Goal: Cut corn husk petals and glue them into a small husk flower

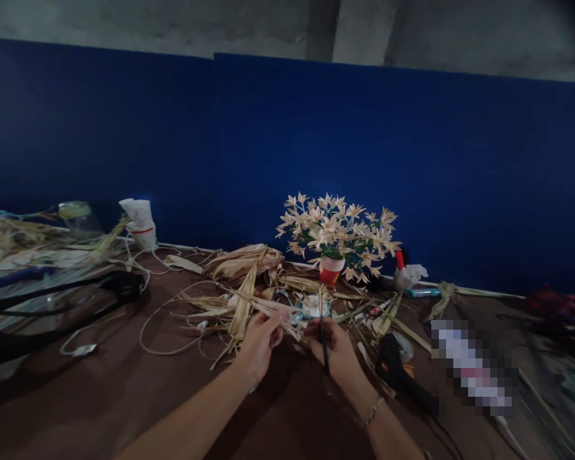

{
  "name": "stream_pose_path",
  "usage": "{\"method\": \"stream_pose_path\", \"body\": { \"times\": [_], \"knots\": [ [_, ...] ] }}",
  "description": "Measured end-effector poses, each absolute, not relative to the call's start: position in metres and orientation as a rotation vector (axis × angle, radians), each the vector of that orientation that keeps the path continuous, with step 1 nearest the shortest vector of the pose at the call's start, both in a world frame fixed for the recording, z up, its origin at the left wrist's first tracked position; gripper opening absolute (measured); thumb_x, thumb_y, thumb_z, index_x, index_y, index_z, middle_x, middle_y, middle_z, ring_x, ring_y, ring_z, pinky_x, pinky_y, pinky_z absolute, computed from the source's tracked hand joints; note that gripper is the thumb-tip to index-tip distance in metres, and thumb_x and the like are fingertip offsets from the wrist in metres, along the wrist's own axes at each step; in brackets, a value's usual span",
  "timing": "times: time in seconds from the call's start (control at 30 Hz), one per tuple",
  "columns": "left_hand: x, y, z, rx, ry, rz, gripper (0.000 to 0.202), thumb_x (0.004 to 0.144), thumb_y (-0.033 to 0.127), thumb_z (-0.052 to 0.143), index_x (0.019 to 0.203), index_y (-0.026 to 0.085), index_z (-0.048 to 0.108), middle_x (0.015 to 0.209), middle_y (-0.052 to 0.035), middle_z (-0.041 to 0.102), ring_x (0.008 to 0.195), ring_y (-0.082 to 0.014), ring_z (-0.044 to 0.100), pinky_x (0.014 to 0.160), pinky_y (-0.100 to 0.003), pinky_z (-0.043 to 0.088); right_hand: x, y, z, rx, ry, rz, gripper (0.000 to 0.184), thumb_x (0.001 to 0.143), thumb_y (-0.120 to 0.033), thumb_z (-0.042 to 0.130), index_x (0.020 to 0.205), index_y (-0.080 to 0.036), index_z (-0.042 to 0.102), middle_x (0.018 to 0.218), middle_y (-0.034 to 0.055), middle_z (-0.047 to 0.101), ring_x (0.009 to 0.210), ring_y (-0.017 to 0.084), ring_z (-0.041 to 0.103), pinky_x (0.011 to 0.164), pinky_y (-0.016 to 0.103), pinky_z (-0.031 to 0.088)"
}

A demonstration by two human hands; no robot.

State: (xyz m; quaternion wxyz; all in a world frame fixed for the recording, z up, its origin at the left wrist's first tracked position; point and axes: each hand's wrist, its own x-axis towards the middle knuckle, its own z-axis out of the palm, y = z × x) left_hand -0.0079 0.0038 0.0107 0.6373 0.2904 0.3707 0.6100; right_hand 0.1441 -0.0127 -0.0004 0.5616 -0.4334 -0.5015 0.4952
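Note:
My left hand [261, 338] is closed on a pale dried leaf strip [287, 311] that runs across to my right hand. My right hand [333, 348] is closed round a thin dark tool [324, 348], likely scissors, held upright with the strip at its top. Both hands hover low over a brown table [124, 396]. Just behind them lies a heap of dried husk leaves [244, 265] and a small white roll [314, 306]. A bracelet shows on my right wrist.
A red-and-white cup of handmade pale flowers [338, 236] stands behind my hands against a blue wall. A black glue gun [397, 370] lies to the right. White cords [163, 319], a black strap [52, 306] and a white bottle [141, 227] are on the left.

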Motion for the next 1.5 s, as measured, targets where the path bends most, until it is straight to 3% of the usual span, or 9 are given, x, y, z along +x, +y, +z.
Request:
{"method": "stream_pose_path", "body": {
  "times": [0.13, 0.33, 0.53, 0.63, 0.77, 1.0, 1.17, 1.3, 1.5],
  "knots": [
    [-0.003, -0.001, 0.011, 0.774, 0.968, 1.297, 0.03, 0.054, 0.035, 0.075, 0.065, 0.013, 0.059, 0.048, 0.0067, 0.048, 0.039, -0.0022, 0.033, 0.039, -0.016, 0.021, 0.139, -0.019, 0.004, -0.913, -1.107, 1.218, 0.038, 0.058, -0.029, 0.073, 0.089, -0.019, 0.053, 0.083, 0.0014, 0.061, 0.075, 0.016, 0.056, 0.069, 0.027, 0.045],
    [-0.001, -0.003, 0.011, 0.773, 1.004, 1.206, 0.032, 0.054, 0.04, 0.073, 0.058, 0.013, 0.057, 0.042, 0.0067, 0.045, 0.038, -0.0042, 0.036, 0.04, -0.018, 0.022, 0.141, -0.021, 0.012, -0.993, -0.987, 1.235, 0.04, 0.054, -0.03, 0.076, 0.085, -0.018, 0.054, 0.066, -0.004, 0.053, 0.056, 0.009, 0.049, 0.053, 0.02, 0.041],
    [-0.007, 0.002, 0.008, 0.794, 0.92, 1.166, 0.03, 0.062, 0.043, 0.066, 0.06, 0.014, 0.058, 0.043, 0.0043, 0.05, 0.04, -0.0064, 0.042, 0.04, -0.018, 0.023, 0.146, -0.02, 0.015, -1.007, -0.894, 1.281, 0.039, 0.055, -0.03, 0.075, 0.086, -0.019, 0.053, 0.061, -0.005, 0.052, 0.05, 0.009, 0.049, 0.047, 0.019, 0.039],
    [-0.006, 0.002, 0.009, 0.814, 0.921, 1.221, 0.033, 0.062, 0.046, 0.066, 0.064, 0.014, 0.059, 0.044, 0.005, 0.049, 0.04, -0.0051, 0.038, 0.04, -0.018, 0.022, 0.145, -0.022, 0.017, -0.989, -0.909, 1.315, 0.036, 0.06, -0.031, 0.073, 0.088, -0.02, 0.053, 0.066, -0.0032, 0.057, 0.056, 0.011, 0.053, 0.052, 0.021, 0.043],
    [-0.003, -0.001, 0.008, 0.871, 0.932, 1.189, 0.035, 0.062, 0.048, 0.067, 0.069, 0.014, 0.062, 0.049, 0.004, 0.051, 0.041, -0.005, 0.038, 0.04, -0.018, 0.023, 0.139, -0.022, 0.017, -0.942, -0.915, 1.333, 0.04, 0.054, -0.029, 0.077, 0.084, -0.019, 0.053, 0.072, -0.0012, 0.06, 0.063, 0.014, 0.057, 0.06, 0.025, 0.046],
    [-0.007, 0.001, 0.007, 0.973, 0.954, 1.136, 0.026, 0.058, 0.035, 0.071, 0.066, 0.012, 0.064, 0.043, 0.0029, 0.05, 0.04, -0.0068, 0.04, 0.039, -0.019, 0.022, 0.146, -0.019, 0.015, -1.018, -0.883, 1.24, 0.043, 0.054, -0.033, 0.077, 0.087, -0.02, 0.053, 0.067, -0.0026, 0.059, 0.055, 0.012, 0.053, 0.051, 0.021, 0.042],
    [-0.012, 0.006, 0.018, 0.725, 0.949, 1.418, 0.026, 0.054, 0.032, 0.074, 0.068, 0.012, 0.064, 0.043, 0.0043, 0.049, 0.04, -0.0048, 0.037, 0.037, -0.017, 0.021, 0.147, -0.023, 0.02, -0.999, -0.986, 1.283, 0.034, 0.065, -0.041, 0.068, 0.087, -0.019, 0.054, 0.069, -0.0007, 0.059, 0.061, 0.012, 0.053, 0.052, 0.019, 0.04],
    [-0.015, 0.008, 0.027, 0.548, 0.901, 1.569, 0.027, 0.048, 0.03, 0.077, 0.063, 0.013, 0.063, 0.05, 0.0044, 0.054, 0.04, -0.0017, 0.036, 0.037, -0.015, 0.024, 0.139, -0.024, 0.013, -1.06, -1.197, 1.378, 0.039, 0.059, -0.043, 0.071, 0.083, -0.016, 0.057, 0.066, -0.001, 0.056, 0.056, 0.01, 0.049, 0.046, 0.018, 0.035],
    [-0.008, 0.001, 0.019, 0.58, 0.989, 1.474, 0.026, 0.049, 0.032, 0.076, 0.056, 0.012, 0.061, 0.041, 0.006, 0.046, 0.038, -0.0027, 0.034, 0.036, -0.017, 0.023, 0.126, -0.031, 0.007, -1.08, -1.429, 1.306, 0.031, 0.063, -0.036, 0.069, 0.084, -0.015, 0.058, 0.071, 0.0004, 0.057, 0.062, 0.012, 0.049, 0.054, 0.021, 0.039]
  ]
}}
